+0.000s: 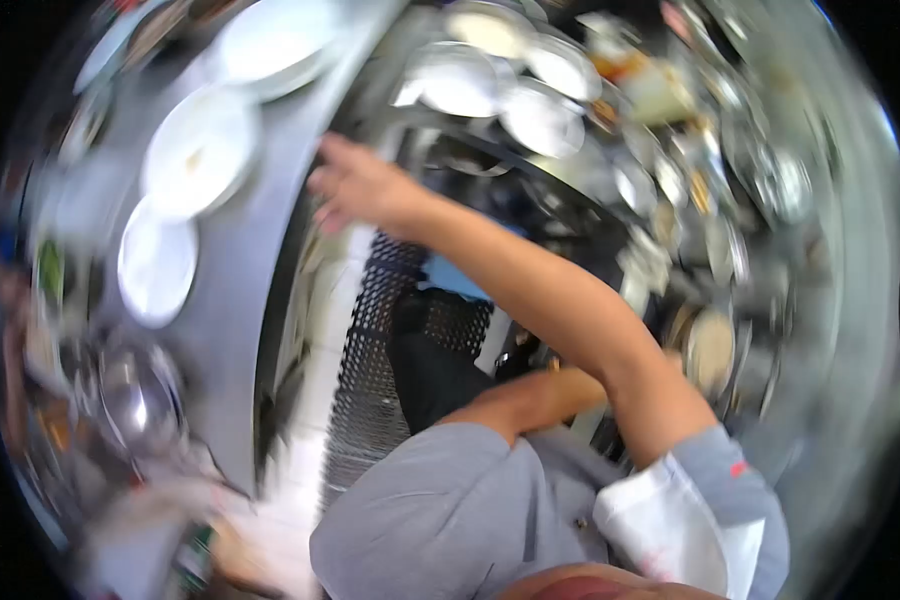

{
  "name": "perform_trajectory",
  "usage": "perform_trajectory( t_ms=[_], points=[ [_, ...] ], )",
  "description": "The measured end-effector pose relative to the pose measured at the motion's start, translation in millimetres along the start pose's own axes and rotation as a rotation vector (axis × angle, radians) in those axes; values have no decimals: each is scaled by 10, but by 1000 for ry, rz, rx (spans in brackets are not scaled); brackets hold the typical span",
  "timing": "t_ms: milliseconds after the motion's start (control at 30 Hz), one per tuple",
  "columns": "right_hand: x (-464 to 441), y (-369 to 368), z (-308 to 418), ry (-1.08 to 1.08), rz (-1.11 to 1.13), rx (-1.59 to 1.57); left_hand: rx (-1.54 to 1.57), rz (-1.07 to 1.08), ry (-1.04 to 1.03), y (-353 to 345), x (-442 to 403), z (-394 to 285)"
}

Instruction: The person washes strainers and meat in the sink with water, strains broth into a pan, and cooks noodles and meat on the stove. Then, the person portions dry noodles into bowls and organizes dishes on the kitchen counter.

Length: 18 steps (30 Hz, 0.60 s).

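My right hand (365,188) reaches across to the left, over the near edge of a steel counter. Its fingers are spread and blurred, and I see nothing in them. Closest to it on the counter is a white plate (215,125) with a small brownish spot. A smaller white plate (158,265) and a larger white plate (275,40) stand on either side of that one. My left forearm (550,400) passes beneath my right arm toward the stove side. My left hand is mostly hidden there, near a round pan (712,352) with something pale in it.
The steel counter (225,300) runs along the left, with a shiny metal bowl (140,395) near its lower end. Several round pans or lids (455,80) and containers crowd the right side. A perforated black mat (365,400) lies on the floor. Another person (160,530) is blurred at lower left.
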State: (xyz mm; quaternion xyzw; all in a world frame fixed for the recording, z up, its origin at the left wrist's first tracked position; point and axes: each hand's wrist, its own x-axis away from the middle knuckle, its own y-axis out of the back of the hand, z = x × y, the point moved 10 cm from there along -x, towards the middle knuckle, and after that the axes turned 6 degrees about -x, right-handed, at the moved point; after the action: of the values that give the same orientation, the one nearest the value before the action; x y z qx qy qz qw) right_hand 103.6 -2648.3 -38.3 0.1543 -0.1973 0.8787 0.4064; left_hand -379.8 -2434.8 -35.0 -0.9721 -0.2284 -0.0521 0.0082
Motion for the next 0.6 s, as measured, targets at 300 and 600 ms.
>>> perform_trajectory(
  t_ms=[300, 600],
  points=[
    [4247, 1536, -172, 389, -969, 152, 18, 112, 224, -236, 120, 39],
    [6045, 2182, -2403, 333, -1624, -570, 7, 233, 205, -696, 101, -270]
  ],
)
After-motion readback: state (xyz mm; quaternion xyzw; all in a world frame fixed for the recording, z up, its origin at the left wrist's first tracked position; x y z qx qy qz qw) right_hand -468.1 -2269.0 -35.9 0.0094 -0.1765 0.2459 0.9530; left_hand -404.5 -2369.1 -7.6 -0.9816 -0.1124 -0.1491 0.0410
